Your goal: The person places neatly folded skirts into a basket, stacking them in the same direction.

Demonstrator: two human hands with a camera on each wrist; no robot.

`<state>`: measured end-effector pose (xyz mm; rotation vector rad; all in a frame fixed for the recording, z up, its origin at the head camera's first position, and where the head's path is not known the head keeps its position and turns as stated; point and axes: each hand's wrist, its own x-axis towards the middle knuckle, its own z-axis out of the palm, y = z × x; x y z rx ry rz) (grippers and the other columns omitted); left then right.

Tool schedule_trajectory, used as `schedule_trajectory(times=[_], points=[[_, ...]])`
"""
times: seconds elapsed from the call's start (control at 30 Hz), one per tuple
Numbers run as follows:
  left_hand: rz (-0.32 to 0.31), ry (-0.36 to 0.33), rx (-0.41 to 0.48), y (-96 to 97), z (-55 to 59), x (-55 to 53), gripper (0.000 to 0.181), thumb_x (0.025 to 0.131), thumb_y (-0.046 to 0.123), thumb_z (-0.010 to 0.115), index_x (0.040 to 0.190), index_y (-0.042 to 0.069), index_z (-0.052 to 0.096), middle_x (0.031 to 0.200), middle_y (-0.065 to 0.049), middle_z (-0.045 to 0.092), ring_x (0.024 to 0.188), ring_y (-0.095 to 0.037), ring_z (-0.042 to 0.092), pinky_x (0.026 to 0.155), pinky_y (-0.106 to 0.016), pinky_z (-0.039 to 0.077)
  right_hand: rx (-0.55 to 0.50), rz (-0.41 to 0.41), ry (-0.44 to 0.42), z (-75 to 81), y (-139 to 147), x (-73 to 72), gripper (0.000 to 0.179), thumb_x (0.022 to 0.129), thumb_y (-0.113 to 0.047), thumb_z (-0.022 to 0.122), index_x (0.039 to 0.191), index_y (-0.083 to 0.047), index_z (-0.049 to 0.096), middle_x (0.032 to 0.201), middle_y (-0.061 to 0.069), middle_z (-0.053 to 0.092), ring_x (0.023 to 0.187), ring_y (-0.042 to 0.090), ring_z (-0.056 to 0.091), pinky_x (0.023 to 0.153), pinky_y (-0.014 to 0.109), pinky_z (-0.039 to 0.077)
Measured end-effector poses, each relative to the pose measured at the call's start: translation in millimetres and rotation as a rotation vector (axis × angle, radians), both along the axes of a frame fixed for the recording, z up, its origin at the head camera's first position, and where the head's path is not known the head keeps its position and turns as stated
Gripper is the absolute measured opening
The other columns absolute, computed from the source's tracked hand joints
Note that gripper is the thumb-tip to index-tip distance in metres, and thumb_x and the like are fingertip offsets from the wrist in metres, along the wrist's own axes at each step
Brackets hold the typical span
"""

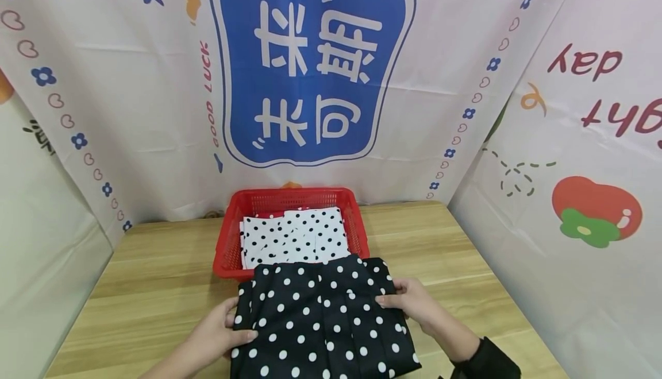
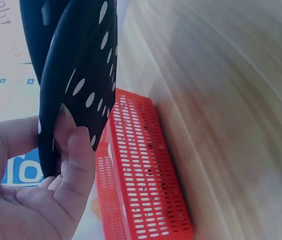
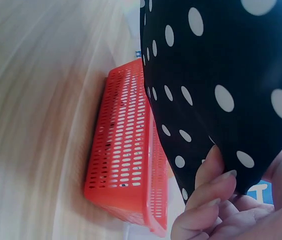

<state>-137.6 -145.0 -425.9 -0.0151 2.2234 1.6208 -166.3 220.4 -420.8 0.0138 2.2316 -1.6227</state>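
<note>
A folded black garment with white polka dots (image 1: 320, 316) is held up in front of the basket, above the table; its exact kind is hard to tell. My left hand (image 1: 219, 328) pinches its left edge, thumb on the near face. At the opposite edge my right hand (image 1: 414, 303) grips the cloth between thumb and fingers. Both wrist views show the fingers curled round the fabric, in the left one the hand (image 2: 46, 170) and in the right one the hand (image 3: 231, 205). Behind it, a white cloth with black dots (image 1: 295, 235) lies folded inside the red plastic basket (image 1: 223, 252).
The basket stands at the back of a wooden table (image 1: 150, 287), close to a printed white curtain (image 1: 170, 97). Some red fabric (image 1: 269, 215) shows behind the white cloth. Another printed sheet (image 1: 584, 287) hangs along the right side.
</note>
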Motion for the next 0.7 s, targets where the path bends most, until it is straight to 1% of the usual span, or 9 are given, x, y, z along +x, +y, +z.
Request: schedule_trajectory(times=[0.1, 0.17, 0.23, 0.33, 0.47, 0.7], points=[[-0.040, 0.020, 0.026, -3.1, 4.7, -1.8, 0.073, 0.084, -0.005, 0.068, 0.131, -0.029, 0.017, 0.096, -0.024, 0.068, 0.077, -0.026, 0.068, 0.056, -0.041, 0.058, 0.008, -0.008, 0.010, 3.0, -1, -2.7, 0.029, 0.087, -0.009, 0.068, 0.107, 0.012, 0.063, 0.084, 0.006, 0.070, 0.071, 0.015, 0.066, 0.060, 0.029, 0.055], [-0.047, 0.027, 0.024, -4.2, 7.8, -3.7, 0.073, 0.085, -0.005, 0.068, 0.130, -0.029, 0.017, 0.095, -0.023, 0.068, 0.075, -0.027, 0.069, 0.055, -0.040, 0.058, 0.009, -0.011, 0.017, 4.6, -2, -4.4, 0.029, 0.087, -0.009, 0.068, 0.107, 0.012, 0.063, 0.085, 0.006, 0.070, 0.071, 0.015, 0.066, 0.060, 0.029, 0.055], [-0.043, 0.024, 0.016, -4.6, 11.0, -5.5, 0.073, 0.085, -0.005, 0.068, 0.131, -0.029, 0.017, 0.095, -0.023, 0.068, 0.075, -0.027, 0.069, 0.055, -0.040, 0.058, 0.008, -0.014, 0.020, 5.9, -3, -5.9, 0.029, 0.087, -0.009, 0.069, 0.107, 0.012, 0.064, 0.085, 0.006, 0.070, 0.071, 0.015, 0.066, 0.061, 0.029, 0.055], [-0.015, 0.009, -0.010, -4.0, 15.1, -7.7, 0.074, 0.084, -0.005, 0.070, 0.132, -0.028, 0.019, 0.094, -0.022, 0.068, 0.073, -0.027, 0.069, 0.055, -0.040, 0.058, 0.011, -0.021, 0.023, 8.1, -5, -7.7, 0.028, 0.086, -0.008, 0.069, 0.106, 0.011, 0.064, 0.085, 0.006, 0.070, 0.071, 0.015, 0.066, 0.061, 0.029, 0.055], [0.004, -0.004, -0.024, -4.4, 18.0, -9.1, 0.074, 0.083, -0.004, 0.071, 0.133, -0.026, 0.021, 0.093, -0.020, 0.069, 0.071, -0.027, 0.069, 0.054, -0.040, 0.058, 0.022, -0.028, 0.027, 11.5, -6, -9.8, 0.027, 0.087, -0.009, 0.069, 0.105, 0.011, 0.064, 0.085, 0.006, 0.070, 0.071, 0.015, 0.066, 0.061, 0.029, 0.054], [-0.008, 0.011, -0.002, -8.6, 22.3, -11.2, 0.073, 0.083, -0.005, 0.070, 0.133, -0.026, 0.021, 0.093, -0.020, 0.069, 0.070, -0.027, 0.069, 0.054, -0.040, 0.057, 0.029, -0.027, 0.023, 14.4, -10, -14.8, 0.028, 0.087, -0.009, 0.069, 0.106, 0.011, 0.065, 0.085, 0.007, 0.070, 0.072, 0.015, 0.066, 0.063, 0.029, 0.055]])
